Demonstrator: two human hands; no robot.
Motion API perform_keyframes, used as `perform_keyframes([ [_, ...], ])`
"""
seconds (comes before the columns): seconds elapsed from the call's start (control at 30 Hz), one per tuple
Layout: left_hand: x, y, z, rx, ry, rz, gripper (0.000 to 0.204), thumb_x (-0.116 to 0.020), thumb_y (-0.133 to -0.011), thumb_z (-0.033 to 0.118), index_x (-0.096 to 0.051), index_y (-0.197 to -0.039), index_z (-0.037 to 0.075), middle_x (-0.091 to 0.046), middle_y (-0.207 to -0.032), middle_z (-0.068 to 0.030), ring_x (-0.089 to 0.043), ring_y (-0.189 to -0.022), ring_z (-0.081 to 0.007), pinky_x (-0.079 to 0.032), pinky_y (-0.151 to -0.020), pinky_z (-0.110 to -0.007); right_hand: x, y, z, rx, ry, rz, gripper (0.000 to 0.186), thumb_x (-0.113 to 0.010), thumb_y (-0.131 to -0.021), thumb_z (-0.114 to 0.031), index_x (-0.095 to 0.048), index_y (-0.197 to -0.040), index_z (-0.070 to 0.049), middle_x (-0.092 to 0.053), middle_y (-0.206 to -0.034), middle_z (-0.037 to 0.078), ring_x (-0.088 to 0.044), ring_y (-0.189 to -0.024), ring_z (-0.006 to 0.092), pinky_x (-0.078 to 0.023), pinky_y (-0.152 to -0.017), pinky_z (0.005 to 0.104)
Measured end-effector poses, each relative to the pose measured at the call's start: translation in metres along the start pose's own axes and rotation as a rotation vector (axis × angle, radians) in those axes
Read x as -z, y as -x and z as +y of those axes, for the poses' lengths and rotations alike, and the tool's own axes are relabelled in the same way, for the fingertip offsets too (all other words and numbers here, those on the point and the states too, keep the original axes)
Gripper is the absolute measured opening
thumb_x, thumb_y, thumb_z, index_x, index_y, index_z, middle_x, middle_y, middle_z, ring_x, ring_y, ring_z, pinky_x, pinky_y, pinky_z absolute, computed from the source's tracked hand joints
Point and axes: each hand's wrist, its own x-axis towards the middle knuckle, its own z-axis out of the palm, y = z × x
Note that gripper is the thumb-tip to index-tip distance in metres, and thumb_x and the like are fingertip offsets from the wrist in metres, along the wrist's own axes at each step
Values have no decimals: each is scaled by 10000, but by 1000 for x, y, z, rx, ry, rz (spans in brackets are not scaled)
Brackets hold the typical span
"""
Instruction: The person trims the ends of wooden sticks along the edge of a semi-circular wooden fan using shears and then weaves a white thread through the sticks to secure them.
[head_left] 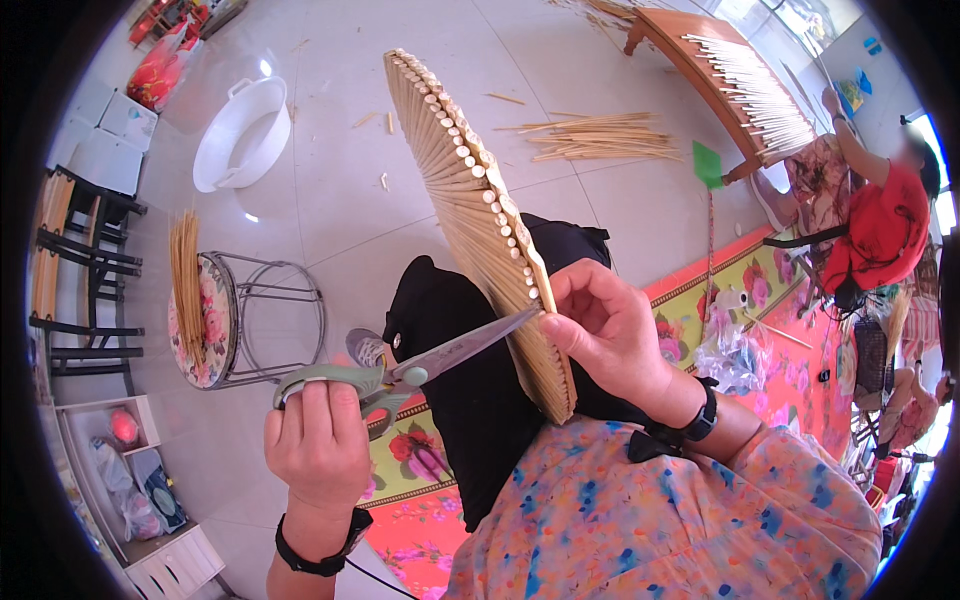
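In my left hand (318,440) is a pair of scissors (455,352) with grey-green handles, my fingers through the loops. Their blades point right, with the tips at the rim of a round disc of pale stalks (455,195). That disc stands on edge over my lap. Its stalks fan outward, and a row of round cut ends runs along the rim beside a braided edge. My right hand (610,335) pinches this rim between thumb and fingers, close beside the blade tips. Whether the blades touch a stalk cannot be made out.
A stool (235,320) with a bundle of stalks (186,290) stands at left, below a white basin (243,135). More stalks (605,137) lie on the floor ahead. At right, a person in red (880,225) sits by a wooden table (690,60) bearing stalks. A floral mat (420,540) lies underneath me.
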Motion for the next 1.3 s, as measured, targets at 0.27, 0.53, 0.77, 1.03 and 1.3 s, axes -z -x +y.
perform_keyframes([
  [0.27, 2, -11, -2, -47, -111, 147, 88, -685, -834, 62, -673, -915, 29, -598, -786, -28, -568, -625, -159, -320, -517, -296, -1, 0, 1, -7, -6, 15, 175, -619, -924, 31, -495, -1047, 36, -564, -909, 46, -580, -779, 90, -503, -675, 234],
  [0.53, 3, -11, -5, -63, -126, 149, 95, -677, -837, 60, -668, -922, 20, -614, -808, -39, -575, -633, -161, -323, -521, -294, -1, 0, 1, -23, -15, 14, 179, -625, -923, 24, -496, -1046, 32, -567, -909, 42, -579, -788, 85, -498, -680, 230],
  [0.77, 8, -15, -6, -89, -125, 143, 83, -695, -842, 62, -667, -909, 20, -605, -768, -40, -561, -623, -161, -311, -512, -295, -1, 0, 0, -23, 12, 15, 178, -624, -923, 26, -496, -1046, 29, -571, -900, 40, -582, -783, 83, -497, -676, 231],
  [1.03, 32, -38, -20, -199, -280, 204, 86, -733, -831, 76, -660, -858, 39, -605, -753, -37, -565, -633, -168, -323, -520, -296, -4, -1, -1, -29, 11, 32, 187, -637, -913, 32, -503, -1042, 30, -574, -895, 34, -583, -776, 74, -499, -669, 219],
  [1.3, 79, -86, -29, -405, -445, 211, 129, -763, -813, 123, -648, -818, 66, -587, -759, -52, -587, -678, -190, -377, -559, -300, -5, 1, -1, -52, 80, 62, 199, -669, -897, 16, -519, -1029, 18, -578, -863, 19, -576, -756, 53, -492, -648, 204],
])
